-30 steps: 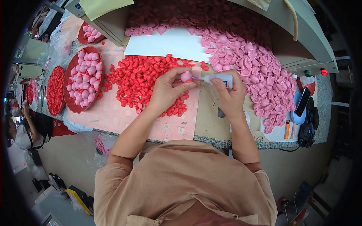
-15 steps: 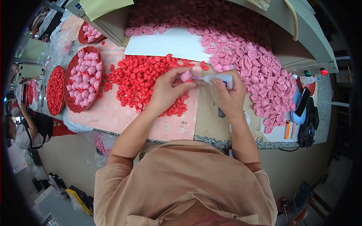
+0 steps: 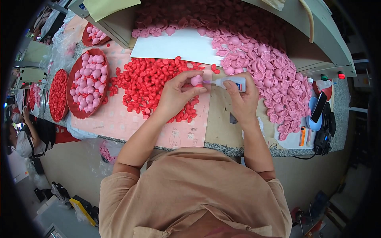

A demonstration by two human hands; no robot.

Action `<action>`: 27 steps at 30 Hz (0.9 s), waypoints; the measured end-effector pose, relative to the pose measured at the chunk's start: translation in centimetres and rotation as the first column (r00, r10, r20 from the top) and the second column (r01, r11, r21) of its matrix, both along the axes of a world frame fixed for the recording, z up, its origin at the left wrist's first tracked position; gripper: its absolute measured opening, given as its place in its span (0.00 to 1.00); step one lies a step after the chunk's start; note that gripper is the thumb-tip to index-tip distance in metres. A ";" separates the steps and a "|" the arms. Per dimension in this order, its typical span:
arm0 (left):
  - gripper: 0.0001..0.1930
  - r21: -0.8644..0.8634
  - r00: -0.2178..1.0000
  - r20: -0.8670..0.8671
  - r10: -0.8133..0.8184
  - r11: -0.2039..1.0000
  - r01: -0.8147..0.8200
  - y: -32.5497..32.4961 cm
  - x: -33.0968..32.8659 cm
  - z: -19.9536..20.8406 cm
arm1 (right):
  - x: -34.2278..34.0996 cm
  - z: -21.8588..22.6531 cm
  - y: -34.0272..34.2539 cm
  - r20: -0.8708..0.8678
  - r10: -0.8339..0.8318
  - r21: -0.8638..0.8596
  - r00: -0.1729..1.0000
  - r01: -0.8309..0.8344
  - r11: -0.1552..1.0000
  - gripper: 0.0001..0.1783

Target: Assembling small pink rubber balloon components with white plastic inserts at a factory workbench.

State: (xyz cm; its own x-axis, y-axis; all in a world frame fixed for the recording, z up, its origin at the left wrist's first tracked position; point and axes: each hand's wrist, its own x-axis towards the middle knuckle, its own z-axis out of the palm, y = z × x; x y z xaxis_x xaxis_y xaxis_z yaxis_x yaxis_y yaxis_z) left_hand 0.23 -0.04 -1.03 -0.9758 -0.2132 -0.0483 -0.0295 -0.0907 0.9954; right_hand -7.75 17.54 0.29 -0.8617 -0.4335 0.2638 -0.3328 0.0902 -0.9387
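Head cam: left hand (image 3: 180,92) has a little pink ball (image 3: 196,80) pinched between thumb and fingers, up over the right side of a heap of red bits (image 3: 145,81). Right hand (image 3: 243,95) is closed round a white bottle (image 3: 229,83), thumb on its near side, and the thin nozzle (image 3: 210,82) aims at the ball's right side. Touching or just short of it? Can't tell from up here

Biggest worry imo is the squeeze. If that's glue and the thumb presses too hard, it'd run down the ball onto the left fingers, and then skin sticks. The nozzle's pretty near those fingers too, so a small wobble could smear them. Also the ball's round and only pinched, so a nudge from the nozzle might roll it or pop it loose into the red bits. A drip below could land on the pink paper (image 3: 119,126) and leave a sticky patch
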 end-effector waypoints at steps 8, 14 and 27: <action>0.19 0.025 1.000 0.004 -0.013 1.000 0.013 0.0 0.1 0.1 | 0.0 0.0 0.0 0.008 0.007 -0.005 1.000 -0.007 1.000 0.10; 0.20 0.024 1.000 0.000 -0.008 1.000 0.008 0.0 0.1 0.1 | 0.1 0.2 0.0 0.016 0.005 -0.003 1.000 -0.005 1.000 0.10; 0.20 0.022 1.000 -0.003 -0.009 1.000 0.009 0.0 0.0 -0.1 | 0.1 0.1 0.0 -0.062 -0.004 0.018 0.998 0.005 1.000 0.10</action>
State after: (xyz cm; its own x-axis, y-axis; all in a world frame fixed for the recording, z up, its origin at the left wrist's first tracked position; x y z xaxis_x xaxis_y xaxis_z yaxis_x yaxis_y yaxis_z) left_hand 0.27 -0.04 -1.16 -0.9778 -0.2033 -0.0503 -0.0277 -0.1127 0.9932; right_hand -7.68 17.54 0.44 -0.8456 -0.4352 0.3093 -0.3903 0.1085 -0.9143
